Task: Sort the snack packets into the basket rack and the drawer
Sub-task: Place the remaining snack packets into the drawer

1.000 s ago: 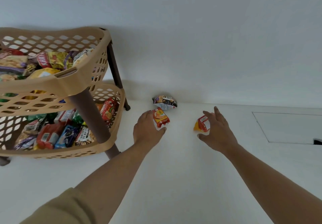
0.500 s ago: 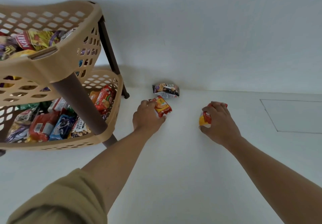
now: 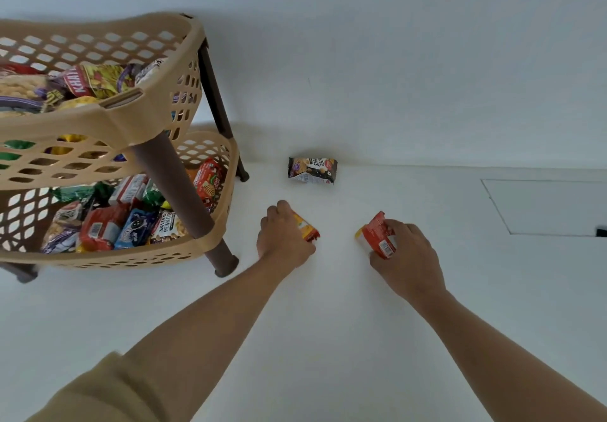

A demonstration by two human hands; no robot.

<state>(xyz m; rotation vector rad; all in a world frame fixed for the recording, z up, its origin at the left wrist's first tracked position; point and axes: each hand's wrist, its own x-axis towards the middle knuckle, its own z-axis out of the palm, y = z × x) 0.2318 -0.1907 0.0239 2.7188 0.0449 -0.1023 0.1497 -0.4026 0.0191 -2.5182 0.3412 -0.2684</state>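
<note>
My left hand point(image 3: 284, 237) grips an orange and red snack packet point(image 3: 307, 229) just above the white floor. My right hand point(image 3: 405, 252) holds a red packet with a yellow end point(image 3: 377, 236), lifted and tilted. A dark and white packet point(image 3: 312, 170) lies on the floor against the wall, beyond both hands. The beige basket rack point(image 3: 108, 125) stands at the left; both of its tiers hold several snack packets. No drawer is in view.
The rack's brown front leg point(image 3: 184, 198) stands just left of my left hand. A white wall rises close behind. A faint rectangular outline point(image 3: 551, 206) marks the floor at the right. Bare white floor lies between and below my arms.
Both hands closed on their packets and pulled them back from the wall, toward me. The right packet is now lifted and turned. The dark packet stayed in place.
</note>
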